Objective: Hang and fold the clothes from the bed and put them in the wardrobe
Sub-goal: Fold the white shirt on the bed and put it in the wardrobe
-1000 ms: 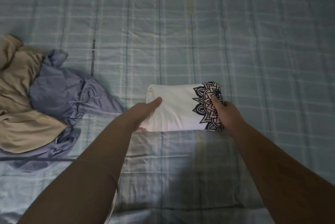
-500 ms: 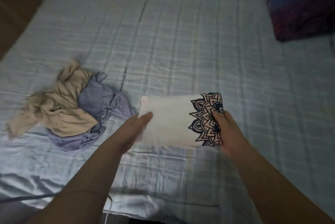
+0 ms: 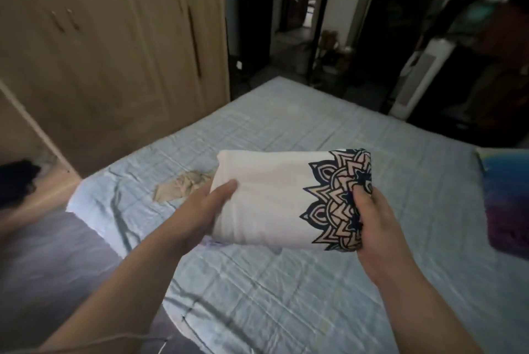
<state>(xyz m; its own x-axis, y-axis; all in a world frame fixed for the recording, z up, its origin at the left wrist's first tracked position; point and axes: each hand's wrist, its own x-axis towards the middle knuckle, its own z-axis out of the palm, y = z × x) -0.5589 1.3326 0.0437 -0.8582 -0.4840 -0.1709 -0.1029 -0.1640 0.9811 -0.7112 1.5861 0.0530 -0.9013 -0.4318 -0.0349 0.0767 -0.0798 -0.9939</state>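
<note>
Both ends of a folded white garment are grasped. The left grip is clasped on the plain left end, with the thumb laid across the top face and the fingers hidden beneath. The right grip is clasped on the right end, where the thumb is pressed onto a dark blue and beige mandala print; the fingers there are likewise hidden under the cloth. The garment is held roughly level in front of the person, raised above the bed rather than resting on it, with its long side running from left to right. The bed is covered by a pale blue checked sheet, creased in places. A crumpled beige garment is seen lying on the sheet just beyond the left grip, its right part hidden behind the folded garment. A pillow in blue and purple is seen at the right edge, resting on the bed. Beyond the bed, at upper left, a wooden wardrobe is shown with its visible doors closed. A dark doorway is shown beyond the far end of the bed, and a tall white appliance stands to its right. A dark item at the far left is too blurred to be identified.
</note>
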